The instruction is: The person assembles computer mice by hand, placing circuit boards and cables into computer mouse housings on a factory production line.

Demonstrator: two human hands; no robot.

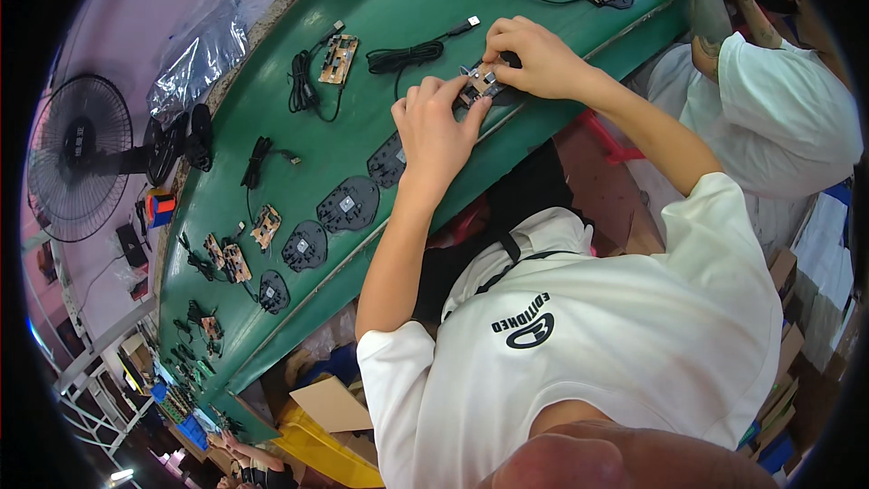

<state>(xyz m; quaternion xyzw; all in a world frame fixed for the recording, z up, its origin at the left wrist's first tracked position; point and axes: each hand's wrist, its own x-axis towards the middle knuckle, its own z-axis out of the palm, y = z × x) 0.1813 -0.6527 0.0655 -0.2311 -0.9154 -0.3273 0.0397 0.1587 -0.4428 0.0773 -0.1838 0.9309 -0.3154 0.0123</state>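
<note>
A small tan circuit board (481, 84) sits over a black mouse base at the near side of the green bench. My left hand (436, 131) pinches the board's left side, with thumb and fingertips on its edge. From the other side my right hand (532, 56) grips the board, its bent fingers hiding part of the base. A black cable (405, 57) in a tied bundle lies beyond my left hand, its plug pointing right. Left of my left hand, a row of black mouse bases (348, 204) lies along the bench edge.
Another circuit board (339, 59) with a coiled cable lies farther left. More boards (237, 263) and cables continue down the bench. A fan (80, 158) and a plastic bag (199, 54) are beyond the far edge. A co-worker's arm (711, 9) reaches in at the right.
</note>
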